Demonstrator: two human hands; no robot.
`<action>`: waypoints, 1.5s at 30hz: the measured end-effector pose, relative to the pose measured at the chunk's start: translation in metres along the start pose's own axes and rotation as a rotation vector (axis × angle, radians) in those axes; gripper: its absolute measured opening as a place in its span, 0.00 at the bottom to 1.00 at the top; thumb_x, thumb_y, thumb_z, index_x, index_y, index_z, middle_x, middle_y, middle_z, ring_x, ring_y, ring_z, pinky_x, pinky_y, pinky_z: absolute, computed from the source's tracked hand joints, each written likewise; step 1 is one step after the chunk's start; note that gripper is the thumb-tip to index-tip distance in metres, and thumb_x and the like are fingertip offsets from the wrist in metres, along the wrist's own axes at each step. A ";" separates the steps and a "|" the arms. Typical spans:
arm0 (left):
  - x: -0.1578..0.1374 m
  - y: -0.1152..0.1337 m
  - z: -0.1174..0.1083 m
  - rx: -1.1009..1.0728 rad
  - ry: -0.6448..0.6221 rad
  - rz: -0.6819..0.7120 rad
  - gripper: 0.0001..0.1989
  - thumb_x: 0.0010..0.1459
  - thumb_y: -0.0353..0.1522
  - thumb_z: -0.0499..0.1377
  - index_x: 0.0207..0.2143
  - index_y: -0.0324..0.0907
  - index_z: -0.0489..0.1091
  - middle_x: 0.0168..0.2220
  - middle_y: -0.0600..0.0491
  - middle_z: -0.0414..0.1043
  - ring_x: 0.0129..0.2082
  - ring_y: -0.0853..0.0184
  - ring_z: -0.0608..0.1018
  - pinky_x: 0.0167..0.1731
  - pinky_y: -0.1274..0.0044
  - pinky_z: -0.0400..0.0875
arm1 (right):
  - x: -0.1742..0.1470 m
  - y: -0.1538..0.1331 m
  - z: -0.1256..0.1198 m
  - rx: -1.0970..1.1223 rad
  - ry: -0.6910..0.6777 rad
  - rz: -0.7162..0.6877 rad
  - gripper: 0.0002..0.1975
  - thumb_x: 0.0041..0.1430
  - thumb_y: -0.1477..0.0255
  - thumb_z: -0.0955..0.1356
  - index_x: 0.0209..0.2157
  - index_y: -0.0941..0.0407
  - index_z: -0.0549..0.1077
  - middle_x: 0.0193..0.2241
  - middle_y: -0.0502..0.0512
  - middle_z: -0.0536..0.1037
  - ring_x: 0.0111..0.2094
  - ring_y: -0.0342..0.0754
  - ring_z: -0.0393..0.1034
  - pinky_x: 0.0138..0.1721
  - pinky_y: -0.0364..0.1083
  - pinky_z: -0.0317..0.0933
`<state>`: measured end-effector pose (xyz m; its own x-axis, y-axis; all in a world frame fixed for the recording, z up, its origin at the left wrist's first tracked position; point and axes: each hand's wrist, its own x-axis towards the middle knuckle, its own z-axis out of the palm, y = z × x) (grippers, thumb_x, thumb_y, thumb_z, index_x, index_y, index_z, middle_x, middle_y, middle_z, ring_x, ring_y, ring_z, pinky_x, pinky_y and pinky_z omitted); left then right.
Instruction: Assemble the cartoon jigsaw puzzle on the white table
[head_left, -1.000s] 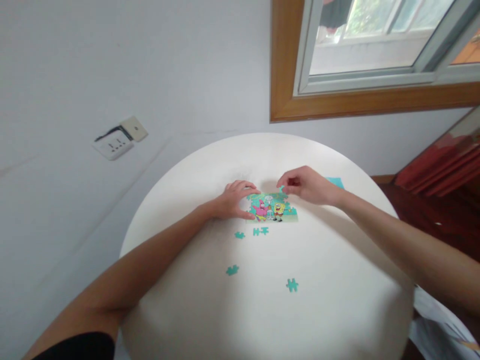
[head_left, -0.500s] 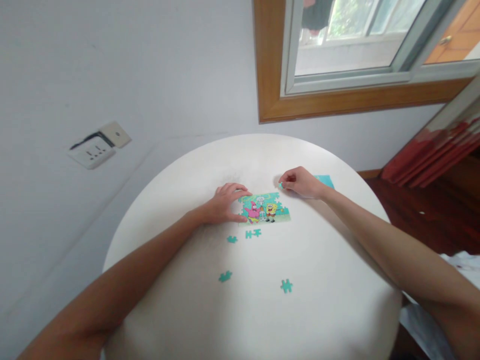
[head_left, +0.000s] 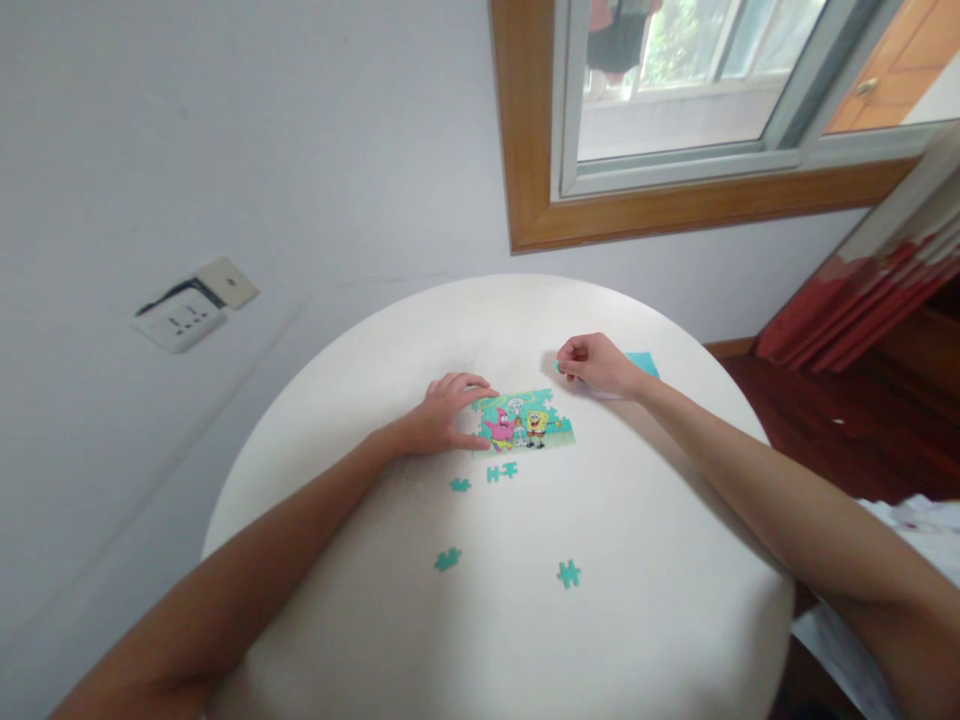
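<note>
A partly joined jigsaw puzzle with cartoon figures on a green-blue ground lies on the white table. My left hand rests at its left side, thumb and fingers spread apart along the edge. Up and to the right of the puzzle, my right hand pinches a small puzzle piece, mostly covered by the fingertips. Loose green pieces lie nearer to me: a piece below my left hand, a close pair under the puzzle, a piece and another piece further down.
The round white table stands against the wall. A flat blue sheet lies partly behind my right hand. A socket is on the left wall, a wood-framed window at the back, and a red curtain at right.
The view has shifted slightly. My right hand still pinches the puzzle piece, its fingers turned a little. My left hand stays at the puzzle's left edge.
</note>
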<state>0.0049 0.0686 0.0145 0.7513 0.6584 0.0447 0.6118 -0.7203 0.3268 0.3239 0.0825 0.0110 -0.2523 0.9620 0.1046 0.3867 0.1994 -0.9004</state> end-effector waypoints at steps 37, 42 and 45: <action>0.000 0.000 0.001 0.023 -0.001 0.009 0.39 0.50 0.55 0.64 0.60 0.50 0.64 0.60 0.45 0.61 0.60 0.49 0.62 0.59 0.57 0.53 | -0.001 -0.002 -0.001 -0.382 0.016 -0.120 0.09 0.50 0.74 0.66 0.27 0.60 0.79 0.25 0.55 0.80 0.25 0.43 0.67 0.30 0.43 0.59; 0.000 -0.004 0.002 0.012 0.007 0.013 0.41 0.48 0.57 0.64 0.61 0.50 0.64 0.61 0.45 0.61 0.60 0.49 0.61 0.59 0.58 0.53 | -0.005 -0.005 0.000 -0.444 -0.091 -0.141 0.09 0.49 0.75 0.66 0.27 0.59 0.80 0.24 0.54 0.79 0.25 0.43 0.67 0.30 0.43 0.58; 0.001 -0.009 0.000 -0.030 -0.001 0.011 0.45 0.48 0.58 0.63 0.64 0.50 0.60 0.62 0.44 0.59 0.61 0.48 0.61 0.60 0.57 0.52 | -0.007 -0.008 0.001 -0.495 -0.124 -0.130 0.10 0.48 0.76 0.67 0.28 0.58 0.81 0.25 0.54 0.79 0.26 0.44 0.68 0.30 0.43 0.58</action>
<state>0.0000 0.0754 0.0113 0.7582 0.6502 0.0478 0.5956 -0.7206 0.3549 0.3218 0.0743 0.0168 -0.4177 0.9000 0.1244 0.7104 0.4089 -0.5729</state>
